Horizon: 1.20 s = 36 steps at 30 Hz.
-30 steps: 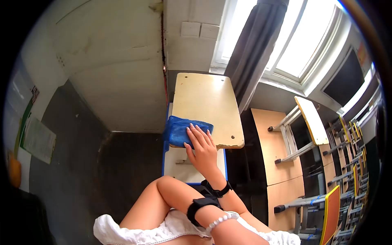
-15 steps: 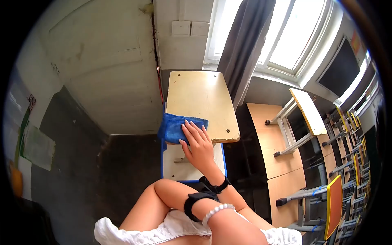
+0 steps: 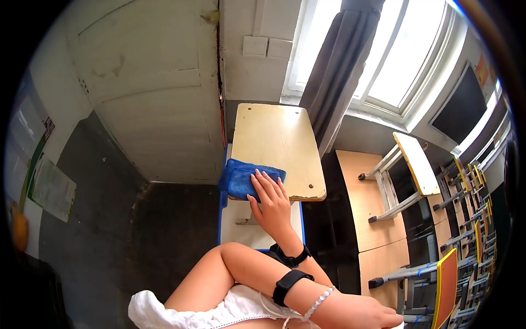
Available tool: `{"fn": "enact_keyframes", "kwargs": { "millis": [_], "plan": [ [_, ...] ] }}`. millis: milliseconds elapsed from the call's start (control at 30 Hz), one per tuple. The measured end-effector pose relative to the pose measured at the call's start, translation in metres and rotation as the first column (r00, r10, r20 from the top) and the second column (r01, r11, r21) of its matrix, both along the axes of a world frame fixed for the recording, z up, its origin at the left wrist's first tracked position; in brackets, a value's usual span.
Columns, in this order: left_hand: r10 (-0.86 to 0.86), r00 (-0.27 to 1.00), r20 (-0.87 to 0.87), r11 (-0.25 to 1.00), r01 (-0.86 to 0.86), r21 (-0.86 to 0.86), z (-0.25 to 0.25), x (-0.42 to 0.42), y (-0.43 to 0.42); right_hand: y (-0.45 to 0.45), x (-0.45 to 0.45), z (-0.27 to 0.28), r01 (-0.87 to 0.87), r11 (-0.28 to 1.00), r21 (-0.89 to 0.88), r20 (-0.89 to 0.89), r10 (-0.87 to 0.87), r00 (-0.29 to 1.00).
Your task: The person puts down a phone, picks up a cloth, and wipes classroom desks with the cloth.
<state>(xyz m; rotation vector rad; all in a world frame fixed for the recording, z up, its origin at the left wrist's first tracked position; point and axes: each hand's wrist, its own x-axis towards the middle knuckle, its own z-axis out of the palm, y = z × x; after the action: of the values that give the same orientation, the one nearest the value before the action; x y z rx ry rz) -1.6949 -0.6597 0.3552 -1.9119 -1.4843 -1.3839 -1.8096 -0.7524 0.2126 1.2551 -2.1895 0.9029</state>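
My right hand (image 3: pixel 269 205) lies palm down on a folded blue cloth (image 3: pixel 239 178), fingers stretched over its right part and thumb near the front edge. Under the cloth is the front left corner of a pale board (image 3: pixel 276 137), which has worn edges and screws at its corners. A lower pale panel with a blue rim (image 3: pixel 220 227) shows below it. My left arm crosses over my right forearm. Low on the right, my left hand (image 3: pixel 359 308) has its fingers bent together at the edge of my white sleeve; the fingertips are partly hidden.
A stained pale door (image 3: pixel 148 126) stands to the left. Behind the board hang a grey curtain (image 3: pixel 342 60) and a bright window. To the right, a stool (image 3: pixel 413 164) rests on light wooden desks (image 3: pixel 364 200). Several chairs with orange boards (image 3: pixel 445 285) stand upturned farther right.
My left hand has moved right to the white sleeve, and its forearm has come more into view. The right hand and cloth hold nearly the same place on the board. The view has shifted slightly.
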Motion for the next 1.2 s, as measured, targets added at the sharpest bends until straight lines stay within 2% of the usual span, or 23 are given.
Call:
{"fn": "enact_keyframes", "kwargs": {
  "millis": [100,167,233,333,433,500,533,633,700,733,833,867,933,1033,1100,1167,1200],
  "plan": [
    [0.123,0.992,-0.041,0.992,-0.122,0.018,0.002,-0.007,-0.004,0.002,0.0,0.0,-0.001,1.0,-0.007,-0.002,0.001,1.0],
    [0.137,0.99,-0.04,0.989,-0.139,-0.046,-0.003,-0.014,0.0,0.001,0.001,0.0,0.005,1.0,-0.001,-0.017,-0.005,1.0],
    [0.207,0.976,-0.075,0.977,-0.201,0.074,-0.001,-0.02,0.007,0.002,-0.001,-0.001,0.014,1.0,0.023,-0.048,-0.013,0.999],
    [0.413,0.898,-0.153,0.898,-0.374,0.232,0.002,-0.015,0.035,0.0,-0.001,-0.001,0.012,1.0,0.029,-0.044,-0.011,0.999],
    [0.404,0.899,-0.168,0.885,-0.337,0.322,0.018,-0.007,0.045,0.001,0.0,-0.001,-0.002,1.0,0.003,-0.034,0.002,0.999],
    [0.315,0.918,-0.242,0.892,-0.2,0.405,0.027,0.007,0.037,0.003,-0.002,-0.002,-0.011,1.0,0.029,-0.038,0.012,0.999],
    [0.323,0.906,-0.275,0.866,-0.165,0.472,0.024,0.012,0.032,0.004,-0.003,-0.001,-0.018,0.999,0.043,-0.043,0.019,0.999],
    [0.148,0.94,-0.308,0.901,0.001,0.434,0.009,0.024,0.021,0.008,-0.004,-0.002,-0.025,0.996,0.082,-0.06,0.03,0.998],
    [-0.08,0.967,-0.241,0.971,0.13,0.201,0.005,0.026,0.002,0.008,-0.006,-0.003,-0.026,0.994,0.102,-0.074,0.033,0.997],
    [-0.019,0.893,-0.449,0.995,0.059,0.076,0.01,0.024,-0.001,0.009,-0.004,-0.004,-0.022,0.995,0.096,-0.069,0.029,0.997],
    [0.211,0.95,-0.231,0.97,-0.232,-0.067,0.026,0.022,-0.041,0.006,-0.005,-0.002,-0.014,0.997,0.071,-0.062,0.018,0.998],
    [0.219,0.956,-0.197,0.96,-0.247,-0.132,0.029,0.019,-0.063,0.005,-0.005,-0.003,-0.013,0.998,0.057,-0.053,0.016,0.998],
    [0.177,0.977,-0.12,0.947,-0.203,-0.25,0.029,0.021,-0.113,0.005,-0.003,-0.005,-0.008,0.999,0.037,-0.036,0.01,0.999],
    [-0.02,0.999,0.041,0.928,0.034,-0.371,0.026,0.038,-0.187,0.005,-0.003,-0.007,-0.007,0.999,0.031,-0.035,0.008,0.999],
    [-0.126,0.99,0.062,0.913,0.14,-0.384,0.034,0.049,-0.21,0.005,-0.003,-0.006,-0.002,0.999,0.041,-0.047,0.004,0.999],
    [-0.199,0.966,0.166,0.834,0.255,-0.49,0.036,0.063,-0.224,0.006,-0.002,-0.007,0.003,0.998,0.057,-0.062,0.0,0.998],
    [-0.154,0.977,0.144,0.828,0.208,-0.52,0.043,0.067,-0.226,0.006,-0.002,-0.006,0.009,0.999,0.053,-0.059,-0.006,0.998]
  ]
}}
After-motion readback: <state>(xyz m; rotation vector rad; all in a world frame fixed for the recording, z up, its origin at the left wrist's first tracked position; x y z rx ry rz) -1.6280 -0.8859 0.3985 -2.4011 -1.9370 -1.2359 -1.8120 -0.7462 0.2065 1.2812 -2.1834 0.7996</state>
